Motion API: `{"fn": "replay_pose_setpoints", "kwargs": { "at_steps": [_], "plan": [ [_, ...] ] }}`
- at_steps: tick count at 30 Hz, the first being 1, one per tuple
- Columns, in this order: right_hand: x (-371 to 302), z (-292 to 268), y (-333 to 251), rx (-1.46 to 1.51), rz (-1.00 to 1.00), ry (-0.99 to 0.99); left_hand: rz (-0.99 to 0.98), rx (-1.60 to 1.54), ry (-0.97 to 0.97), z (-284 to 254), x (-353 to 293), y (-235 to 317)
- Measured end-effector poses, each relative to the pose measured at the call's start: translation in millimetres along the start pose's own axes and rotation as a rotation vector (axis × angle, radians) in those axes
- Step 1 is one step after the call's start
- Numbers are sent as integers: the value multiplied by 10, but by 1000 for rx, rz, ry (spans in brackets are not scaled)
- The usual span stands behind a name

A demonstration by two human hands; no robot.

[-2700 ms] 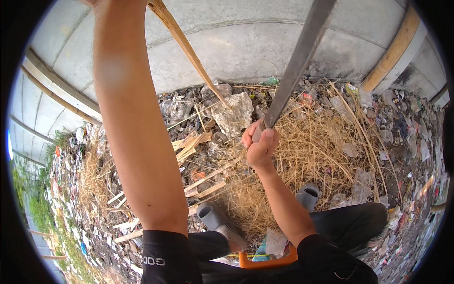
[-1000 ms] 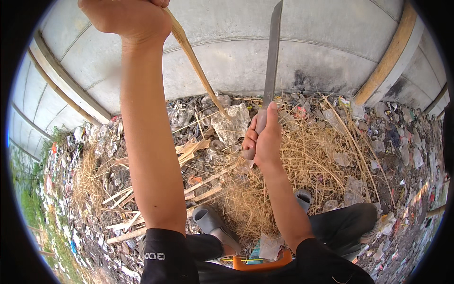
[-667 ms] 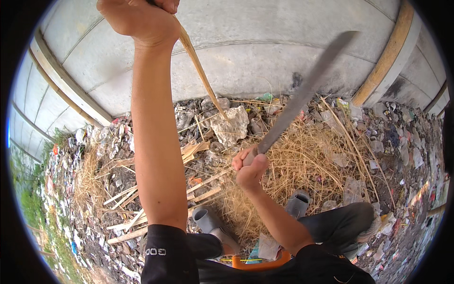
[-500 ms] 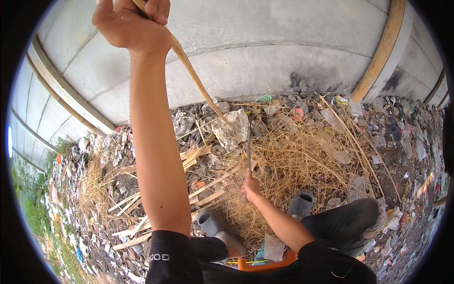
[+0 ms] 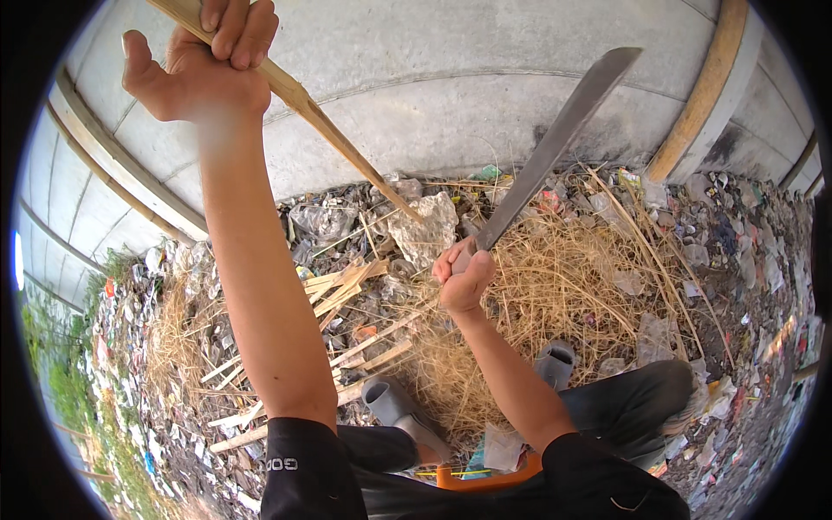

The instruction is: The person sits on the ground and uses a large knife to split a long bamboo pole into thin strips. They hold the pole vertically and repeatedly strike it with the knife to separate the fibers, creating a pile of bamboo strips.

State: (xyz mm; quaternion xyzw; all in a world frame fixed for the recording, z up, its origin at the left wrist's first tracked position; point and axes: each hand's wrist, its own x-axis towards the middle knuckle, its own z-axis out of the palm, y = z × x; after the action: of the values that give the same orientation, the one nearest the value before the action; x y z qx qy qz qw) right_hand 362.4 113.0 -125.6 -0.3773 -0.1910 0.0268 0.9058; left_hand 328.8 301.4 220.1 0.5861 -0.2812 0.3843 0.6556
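My left hand, raised at the upper left, has its fingers curled over a bamboo strip, with the thumb sticking out to the side. The strip slants down to the right, and its lower end meets a pale, rough stone block. In my right hand, near the middle, is a machete. Its long dark blade points up and to the right, tilted away from the strip. The fingers hide much of the machete's handle.
Dry straw-like shavings cover the ground before my feet. Split bamboo pieces lie left of them. Plastic litter spreads all around. A grey concrete wall with a wooden post stands ahead. An orange seat is beneath me.
My right hand has risen, swinging the machete up beside the stone block so its flat now shows. My left hand has moved left and slightly up, tilting the bamboo strip lower; its thumb now sticks out.
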Motion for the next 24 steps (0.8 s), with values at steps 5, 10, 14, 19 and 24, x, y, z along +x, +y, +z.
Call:
{"fn": "replay_pose_setpoints", "kwargs": {
  "at_steps": [5,10,14,19,24],
  "plan": [
    [-651,-846,761,-750,859,-119,-8,-63,-155,17,-18,-13],
    [-222,-449,378,-502,617,-100,3,14,-11,0,-45,-22],
    [42,138,-92,-201,304,-102,17,4,-54,-5,-77,24],
    [-603,-724,950,-676,-1,-65,18,23,13,225,50,-113],
    [-1171,-1333,1097,-893,980,-102,4,27,-14,97,5,59]
  ]
}}
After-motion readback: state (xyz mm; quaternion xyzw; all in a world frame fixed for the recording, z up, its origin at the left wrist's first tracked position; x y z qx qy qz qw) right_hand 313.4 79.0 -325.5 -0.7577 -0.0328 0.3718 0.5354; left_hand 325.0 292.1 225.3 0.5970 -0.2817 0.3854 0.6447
